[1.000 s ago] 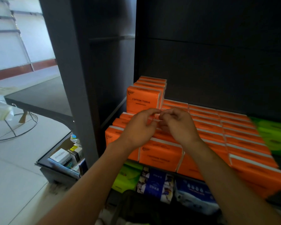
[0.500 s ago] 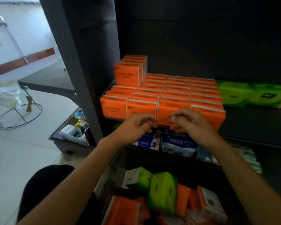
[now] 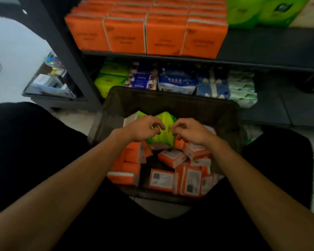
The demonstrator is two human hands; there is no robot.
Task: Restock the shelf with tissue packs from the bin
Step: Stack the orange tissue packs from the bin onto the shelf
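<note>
Evidently partway: orange packs [image 3: 145, 33] fill the shelf [image 3: 261, 44] front, many more lie in the bin [image 3: 170, 105], and left hand [image 3: 143, 128] and right hand [image 3: 190, 131] hover loosely curled, empty.

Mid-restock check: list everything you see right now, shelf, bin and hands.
Shelf: one unit, dark, straight ahead.
Orange packs: four across front, more behind, orange, upper tier left.
Green packs: a few, green, upper tier right.
Lower packs: several, green, blue, white, lower tier.
Bin: one, dark, floor before the shelf.
Bin packs: many orange, some green, jumbled inside.
Tray: one, dark, floor left, holds small boxes.
Left hand, right hand: two, over bin, fingers loosely curled, holding nothing.
</note>
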